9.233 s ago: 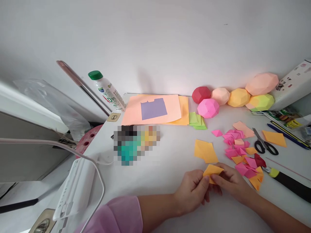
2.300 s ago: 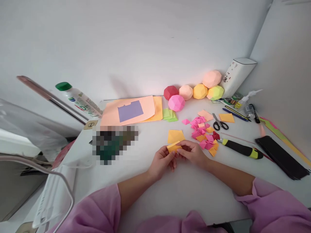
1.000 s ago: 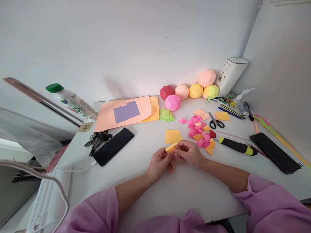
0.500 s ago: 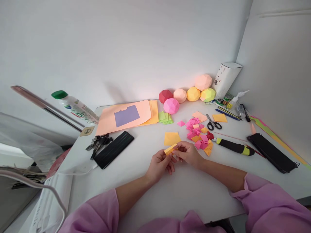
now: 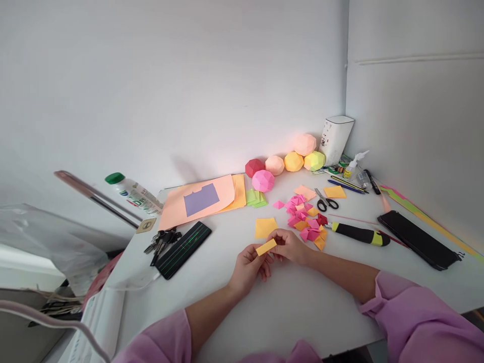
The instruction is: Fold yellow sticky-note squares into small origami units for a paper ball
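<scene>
White table (image 5: 302,307) set in a corner of pale walls (image 5: 189,85), faceted paper balls (image 5: 294,161) along the back. Forearms angle inward from the near side; left hand (image 5: 246,269) and right hand (image 5: 290,247) meet, thumbs and fingers pinching folded orange paper (image 5: 266,247) between them, just nearer than the flat orange sheets (image 5: 265,228).

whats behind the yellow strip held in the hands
Beyond the yellow strip, flat yellow paper lies on the table, its near right corner covered by the right hand. Whatever the strip itself hides can't be seen.
</scene>
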`<move>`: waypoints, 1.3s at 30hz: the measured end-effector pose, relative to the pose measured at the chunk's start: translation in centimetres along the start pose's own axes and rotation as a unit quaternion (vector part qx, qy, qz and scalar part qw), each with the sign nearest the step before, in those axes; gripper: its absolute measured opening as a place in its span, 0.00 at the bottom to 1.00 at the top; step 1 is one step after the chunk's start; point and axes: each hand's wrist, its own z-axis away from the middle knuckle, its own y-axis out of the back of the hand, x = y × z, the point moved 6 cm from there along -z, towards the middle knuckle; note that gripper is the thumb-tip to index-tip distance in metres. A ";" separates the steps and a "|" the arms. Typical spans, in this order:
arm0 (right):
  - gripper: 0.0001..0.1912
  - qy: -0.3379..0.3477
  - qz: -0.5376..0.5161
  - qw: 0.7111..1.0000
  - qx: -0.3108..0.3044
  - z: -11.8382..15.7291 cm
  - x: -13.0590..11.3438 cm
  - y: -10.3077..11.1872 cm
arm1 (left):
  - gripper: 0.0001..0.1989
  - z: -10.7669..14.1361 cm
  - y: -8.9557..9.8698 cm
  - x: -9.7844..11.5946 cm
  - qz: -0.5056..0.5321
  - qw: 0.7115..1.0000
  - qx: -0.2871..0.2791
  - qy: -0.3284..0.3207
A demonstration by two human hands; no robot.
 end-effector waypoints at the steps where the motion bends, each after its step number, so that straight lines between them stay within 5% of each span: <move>1: 0.12 0.001 -0.001 1.000 0.005 0.0 0.1 0.0 | 0.18 0.0 0.0 0.0 -0.002 1.000 -0.001 0.004; 12: 0.10 0.019 -0.016 0.999 0.032 0.0 0.0 0.2 | 0.18 -0.4 0.0 0.1 -0.044 0.996 -0.027 0.066; 21: 0.17 0.006 0.002 0.999 -0.038 0.2 -0.2 -0.3 | 0.19 0.1 -0.3 0.0 -0.066 0.997 -0.027 0.014; 39: 0.25 -0.008 -0.006 0.997 -0.077 0.1 0.1 -0.8 | 0.09 0.7 -0.2 -0.9 -0.155 0.988 -0.017 -0.016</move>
